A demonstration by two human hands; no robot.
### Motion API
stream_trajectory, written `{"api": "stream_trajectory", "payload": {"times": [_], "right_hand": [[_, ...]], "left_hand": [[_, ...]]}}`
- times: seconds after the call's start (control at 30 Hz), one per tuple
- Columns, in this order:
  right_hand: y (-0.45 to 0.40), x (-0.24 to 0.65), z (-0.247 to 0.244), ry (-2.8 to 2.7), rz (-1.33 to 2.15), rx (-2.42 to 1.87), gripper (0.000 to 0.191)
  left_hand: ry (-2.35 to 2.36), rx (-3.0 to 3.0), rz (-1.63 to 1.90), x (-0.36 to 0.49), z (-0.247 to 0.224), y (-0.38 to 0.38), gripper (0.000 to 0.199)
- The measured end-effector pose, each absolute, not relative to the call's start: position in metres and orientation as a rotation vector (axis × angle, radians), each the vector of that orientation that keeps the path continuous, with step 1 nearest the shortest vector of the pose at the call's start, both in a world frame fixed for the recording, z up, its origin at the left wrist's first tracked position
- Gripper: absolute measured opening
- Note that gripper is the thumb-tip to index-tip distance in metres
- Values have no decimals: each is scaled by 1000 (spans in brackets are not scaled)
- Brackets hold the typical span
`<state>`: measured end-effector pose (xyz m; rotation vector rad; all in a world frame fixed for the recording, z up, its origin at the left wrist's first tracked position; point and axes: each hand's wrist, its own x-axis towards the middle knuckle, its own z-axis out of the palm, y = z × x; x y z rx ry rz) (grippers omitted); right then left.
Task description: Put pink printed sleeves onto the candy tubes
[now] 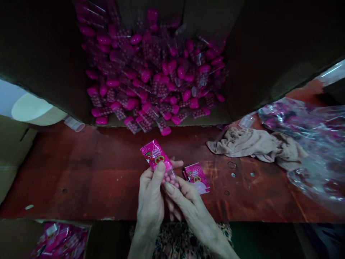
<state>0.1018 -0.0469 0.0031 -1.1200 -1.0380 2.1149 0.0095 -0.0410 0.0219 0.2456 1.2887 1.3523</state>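
Both hands hold a pink printed card packet (155,157) upright above the table. Pink beads show in a clear plastic pack at its lower end (170,177). My left hand (150,201) pinches the card with its thumb, and my right hand (185,205) grips the clear part between thumb and fingers. A matching pink card (197,178) lies flat on the table just right of my right hand. Ahead, a cardboard box (45,61) holds a heap of clear packs of pink beads with pink caps (145,75).
The reddish wooden table (81,176) runs under my hands. To the right lie a crumpled beige cloth (256,145) and a clear plastic bag (318,144). A small clear cup (74,124) sits at the box's left corner. A carton at lower left holds pink packets (60,241).
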Motion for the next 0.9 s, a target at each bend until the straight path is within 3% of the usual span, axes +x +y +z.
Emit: {"api": "stream_trajectory", "payload": {"times": [0.27, 0.53, 0.67, 0.9], "right_hand": [[-50, 104, 3, -1130, 1924, -1293, 32], [-38, 112, 5, -899, 2321, -1088, 34], [-43, 111, 5, -1026, 2233, -1153, 35], [-49, 112, 10, -1210, 1986, -1302, 36]], "left_hand": [[1323, 219, 1320, 23, 12, -53, 30], [1238, 216, 1367, 7, 21, -41, 33], [1312, 165, 1348, 9, 21, -42, 23], [1309, 88, 1322, 18, 12, -52, 24]]}}
